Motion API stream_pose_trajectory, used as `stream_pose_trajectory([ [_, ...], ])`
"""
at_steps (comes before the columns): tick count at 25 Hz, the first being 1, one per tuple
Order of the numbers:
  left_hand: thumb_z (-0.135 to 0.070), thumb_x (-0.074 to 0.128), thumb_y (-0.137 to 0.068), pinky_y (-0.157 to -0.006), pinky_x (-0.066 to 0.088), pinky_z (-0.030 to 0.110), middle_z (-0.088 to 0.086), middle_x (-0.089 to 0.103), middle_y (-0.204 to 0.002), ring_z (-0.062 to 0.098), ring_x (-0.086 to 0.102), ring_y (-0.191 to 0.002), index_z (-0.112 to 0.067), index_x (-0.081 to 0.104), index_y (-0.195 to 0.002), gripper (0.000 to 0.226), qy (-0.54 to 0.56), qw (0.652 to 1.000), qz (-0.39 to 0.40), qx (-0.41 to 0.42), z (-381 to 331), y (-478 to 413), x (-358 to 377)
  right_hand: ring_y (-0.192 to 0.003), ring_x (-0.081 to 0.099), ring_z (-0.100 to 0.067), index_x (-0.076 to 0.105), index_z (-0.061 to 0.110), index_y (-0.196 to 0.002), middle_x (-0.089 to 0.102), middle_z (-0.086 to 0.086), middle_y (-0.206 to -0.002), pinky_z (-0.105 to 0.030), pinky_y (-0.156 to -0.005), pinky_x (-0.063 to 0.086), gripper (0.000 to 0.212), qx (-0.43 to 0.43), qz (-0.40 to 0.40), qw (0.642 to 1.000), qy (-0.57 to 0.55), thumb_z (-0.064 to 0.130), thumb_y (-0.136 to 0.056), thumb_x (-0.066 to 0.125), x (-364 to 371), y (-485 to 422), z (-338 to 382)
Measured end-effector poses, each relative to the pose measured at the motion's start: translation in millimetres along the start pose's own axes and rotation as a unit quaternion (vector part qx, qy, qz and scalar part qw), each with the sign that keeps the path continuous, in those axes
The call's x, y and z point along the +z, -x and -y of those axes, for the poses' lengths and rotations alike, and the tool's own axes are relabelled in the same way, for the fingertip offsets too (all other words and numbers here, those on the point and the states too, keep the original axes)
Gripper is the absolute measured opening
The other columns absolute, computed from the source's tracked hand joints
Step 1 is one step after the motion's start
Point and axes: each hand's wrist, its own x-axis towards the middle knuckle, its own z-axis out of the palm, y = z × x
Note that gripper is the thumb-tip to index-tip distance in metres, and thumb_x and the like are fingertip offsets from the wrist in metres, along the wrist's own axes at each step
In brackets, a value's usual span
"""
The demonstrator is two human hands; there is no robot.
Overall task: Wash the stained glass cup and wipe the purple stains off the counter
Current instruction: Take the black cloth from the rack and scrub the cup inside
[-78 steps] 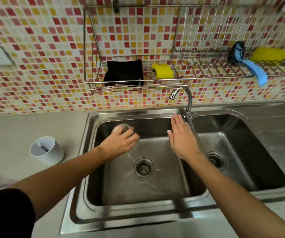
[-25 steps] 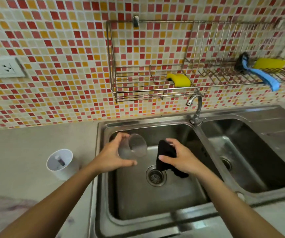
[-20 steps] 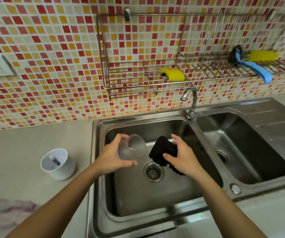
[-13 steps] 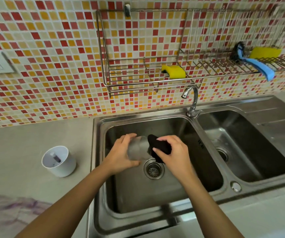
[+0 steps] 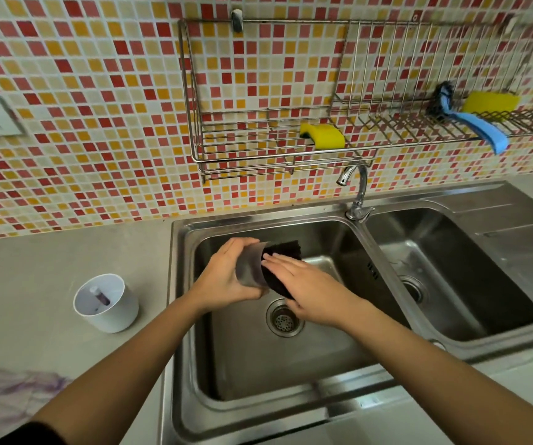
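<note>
Gripping glass cup [image 5: 248, 268] in left hand [image 5: 226, 277], fingers curled round its wall, cup tipped sideways, mouth toward right hand [image 5: 305, 289]. Pressing black cloth [image 5: 283, 252] against cup mouth with right fingers straight and flat; thumb hidden underneath. Holding both over left sink basin [image 5: 258, 364], drain [image 5: 284, 321] just below right hand. Noting purple stains [image 5: 18, 385] on counter [image 5: 66, 252] well left of left forearm, white cup [image 5: 106, 303] left of left hand, faucet [image 5: 358, 191] above right hand.

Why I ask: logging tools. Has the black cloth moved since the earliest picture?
Yes: black cloth went down from the steel wire rack to left sink basin, under the right hand.
</note>
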Motion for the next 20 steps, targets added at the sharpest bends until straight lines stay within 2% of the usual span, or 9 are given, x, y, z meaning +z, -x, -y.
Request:
stream_pose_trajectory([
  [2,-0.038,0.084,-0.059,-0.094,0.042,0.022,-0.011,0.047,-0.124,0.004,0.045,-0.112,-0.022,0.043,-0.129,0.082,-0.013,0.999,0.015,0.029,-4,-4,-2,-0.139,0.027,-0.02,0.029,0.007,-0.143,0.033,-0.01,-0.15,-0.025,-0.115,0.013,0.068,-0.007,0.015,0.999,0.045,0.009,-0.083,0.059,-3,-5,1],
  [4,-0.033,0.084,-0.06,-0.097,0.04,0.024,-0.007,0.048,-0.125,0.008,0.045,-0.114,-0.018,0.044,-0.13,0.083,-0.027,0.997,0.03,0.061,-10,-7,0,-0.126,0.044,-0.024,0.042,0.005,-0.132,0.051,-0.011,-0.135,-0.032,-0.107,0.028,0.051,-0.012,0.02,0.995,0.094,0.008,-0.083,0.058,-5,-11,4],
  [6,-0.029,0.086,-0.058,-0.098,0.042,0.028,-0.003,0.05,-0.125,0.01,0.046,-0.115,-0.015,0.046,-0.129,0.083,-0.023,0.996,0.028,0.076,-16,-8,4,-0.116,0.05,-0.028,0.047,0.003,-0.123,0.057,-0.013,-0.125,-0.034,-0.1,0.032,0.037,-0.014,0.043,0.989,0.141,0.004,-0.086,0.051,-8,-19,7],
  [9,-0.032,0.088,-0.056,-0.098,0.044,0.03,-0.005,0.051,-0.126,0.008,0.047,-0.115,-0.017,0.045,-0.129,0.086,-0.005,0.998,-0.019,0.061,-19,-9,3,-0.113,0.054,-0.031,0.05,0.001,-0.12,0.06,-0.014,-0.121,-0.036,-0.099,0.035,0.032,-0.038,0.071,0.979,0.185,0.002,-0.088,0.045,-27,-26,5],
  [10,-0.035,0.088,-0.056,-0.099,0.043,0.027,-0.006,0.047,-0.13,0.005,0.045,-0.117,-0.021,0.042,-0.132,0.09,-0.003,0.998,-0.018,0.06,-17,-10,-1,-0.109,0.057,-0.027,0.055,0.005,-0.116,0.064,-0.01,-0.116,-0.033,-0.097,0.039,0.029,-0.071,0.066,0.971,0.22,0.005,-0.087,0.049,-32,-24,3],
  [13,-0.042,0.084,-0.059,-0.102,0.036,0.018,-0.008,0.035,-0.142,0.001,0.036,-0.127,-0.031,0.021,-0.144,0.106,-0.001,0.997,0.049,0.061,-14,-12,-18,-0.085,0.068,-0.007,0.07,0.021,-0.091,0.073,0.008,-0.088,-0.019,-0.082,0.049,0.017,-0.159,0.005,0.939,0.304,0.022,-0.076,0.063,-42,-17,5],
  [15,-0.044,0.079,-0.061,-0.102,0.043,0.028,0.001,0.046,-0.137,0.009,0.044,-0.123,-0.019,0.03,-0.141,0.098,-0.027,0.993,0.041,0.105,-15,-14,-22,-0.075,0.067,-0.004,0.07,0.025,-0.08,0.073,0.011,-0.078,-0.017,-0.076,0.051,0.016,-0.154,-0.007,0.936,0.318,0.02,-0.074,0.056,-49,-17,12],
  [17,-0.049,0.075,-0.061,-0.098,0.045,0.033,0.007,0.053,-0.128,0.016,0.052,-0.116,-0.008,0.041,-0.133,0.09,-0.04,0.991,-0.013,0.129,-18,-15,-22,-0.081,0.067,-0.01,0.068,0.022,-0.085,0.072,0.007,-0.082,-0.02,-0.081,0.049,0.022,-0.119,-0.015,0.945,0.304,0.011,-0.073,0.053,-59,-20,20],
  [20,-0.05,0.076,-0.061,-0.098,0.042,0.024,0.01,0.054,-0.126,0.019,0.053,-0.114,-0.003,0.044,-0.129,0.089,-0.04,0.989,-0.056,0.134,-22,-14,-19,-0.101,0.059,-0.026,0.058,0.011,-0.104,0.066,-0.006,-0.104,-0.033,-0.093,0.039,0.027,-0.041,0.03,0.971,0.233,0.006,-0.078,0.056,-62,-23,27],
])
